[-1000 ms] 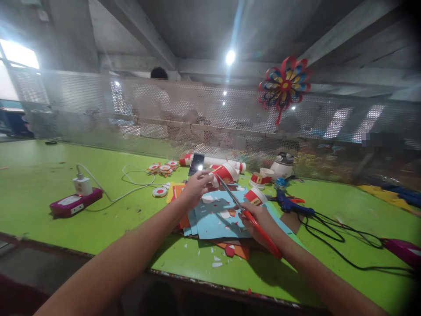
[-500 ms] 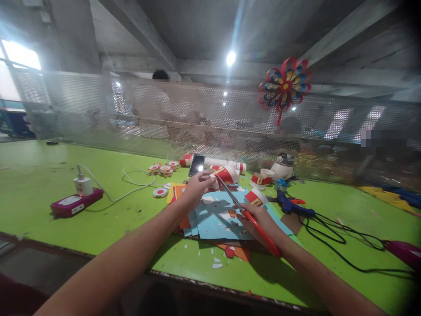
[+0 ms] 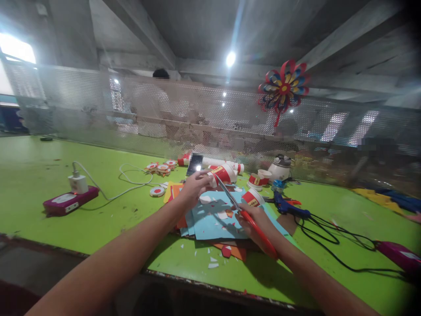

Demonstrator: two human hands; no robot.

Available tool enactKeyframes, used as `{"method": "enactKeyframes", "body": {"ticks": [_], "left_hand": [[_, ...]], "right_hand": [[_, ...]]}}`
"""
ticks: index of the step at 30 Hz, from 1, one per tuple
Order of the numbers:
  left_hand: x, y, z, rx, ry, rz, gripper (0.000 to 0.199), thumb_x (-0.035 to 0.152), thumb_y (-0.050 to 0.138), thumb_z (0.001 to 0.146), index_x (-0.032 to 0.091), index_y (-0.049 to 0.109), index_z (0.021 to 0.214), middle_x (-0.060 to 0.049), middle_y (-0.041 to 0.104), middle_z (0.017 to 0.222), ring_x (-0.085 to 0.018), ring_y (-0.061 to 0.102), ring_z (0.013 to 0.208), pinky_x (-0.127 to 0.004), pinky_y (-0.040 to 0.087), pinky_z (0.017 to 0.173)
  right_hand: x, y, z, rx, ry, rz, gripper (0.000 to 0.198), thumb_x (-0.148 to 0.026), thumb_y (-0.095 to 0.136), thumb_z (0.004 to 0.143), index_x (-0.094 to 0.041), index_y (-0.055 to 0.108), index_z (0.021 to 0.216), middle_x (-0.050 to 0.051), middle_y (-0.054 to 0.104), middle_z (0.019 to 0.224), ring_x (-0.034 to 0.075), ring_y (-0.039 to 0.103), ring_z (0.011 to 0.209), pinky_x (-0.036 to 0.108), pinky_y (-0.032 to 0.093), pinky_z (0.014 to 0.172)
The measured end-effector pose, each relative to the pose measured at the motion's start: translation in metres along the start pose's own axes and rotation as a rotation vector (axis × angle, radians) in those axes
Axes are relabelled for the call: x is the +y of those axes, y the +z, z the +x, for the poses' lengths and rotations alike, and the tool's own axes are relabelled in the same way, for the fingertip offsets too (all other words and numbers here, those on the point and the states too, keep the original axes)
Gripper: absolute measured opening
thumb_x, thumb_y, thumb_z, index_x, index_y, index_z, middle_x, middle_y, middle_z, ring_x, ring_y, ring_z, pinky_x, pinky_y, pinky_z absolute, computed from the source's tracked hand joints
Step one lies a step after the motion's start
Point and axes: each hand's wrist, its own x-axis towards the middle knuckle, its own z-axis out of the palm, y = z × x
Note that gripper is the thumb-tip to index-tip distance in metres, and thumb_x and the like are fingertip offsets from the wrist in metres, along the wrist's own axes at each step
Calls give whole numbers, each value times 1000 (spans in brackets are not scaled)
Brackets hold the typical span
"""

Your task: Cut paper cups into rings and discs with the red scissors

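Note:
A red and white paper cup (image 3: 225,174) lies tilted in my left hand (image 3: 194,188), whose fingers are closed on its near end. My right hand (image 3: 255,219) grips a pair of scissors (image 3: 261,232) with red handles. The scissor blades point up and left, and their tips meet the cup's side near my left fingers. Whether the blades are parted is hard to make out. Below both hands lie blue paper sheets (image 3: 210,224) strewn with small white and red scraps. Another red and white cup (image 3: 253,198) lies on its side just beyond my right hand.
A blue glue gun (image 3: 289,205) and its black cable lie to the right. Purple power strips (image 3: 70,202) sit at both sides. Behind stand a phone (image 3: 195,163), stacked cups (image 3: 255,181) and a white kettle-like jug (image 3: 279,167). A mesh partition (image 3: 210,114) closes the far edge; a person is behind it.
The whole view has shifted slightly, so things on the table sit a little further left. Both hands keep nearly the same pose on the cup and scissors.

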Motion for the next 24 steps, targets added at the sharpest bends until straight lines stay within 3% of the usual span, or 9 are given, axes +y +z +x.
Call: {"method": "enactKeyframes", "body": {"ticks": [4,11,18,24], "left_hand": [[-4,-2,4,21,-38,-26,28,17,73,70,11,57,92,-11,68,82,-20,67,71,-36,54,70],[-8,-2,3,21,26,65,31,16,76,67,9,60,93,-8,65,78,-18,65,69,-38,53,75],[-4,0,0,21,18,75,31,13,75,67,10,60,93,-8,66,79,-18,66,69,-36,53,74],[0,-2,2,19,-122,7,22,16,71,74,11,56,89,-10,67,81,-18,67,64,-38,55,70]], "right_hand": [[-1,-2,1,-12,-11,2,25,-24,49,81,-14,67,93,3,66,68,17,60,59,26,44,56],[-1,-3,0,-9,9,29,32,-27,49,83,-14,68,105,4,68,72,18,62,62,26,46,54],[2,-1,1,-7,-2,-6,22,-25,48,80,-16,67,87,3,65,65,18,61,58,26,45,54],[-1,-1,-2,-24,0,-22,19,-19,46,78,-17,65,80,2,64,61,17,59,54,24,42,50]]}}
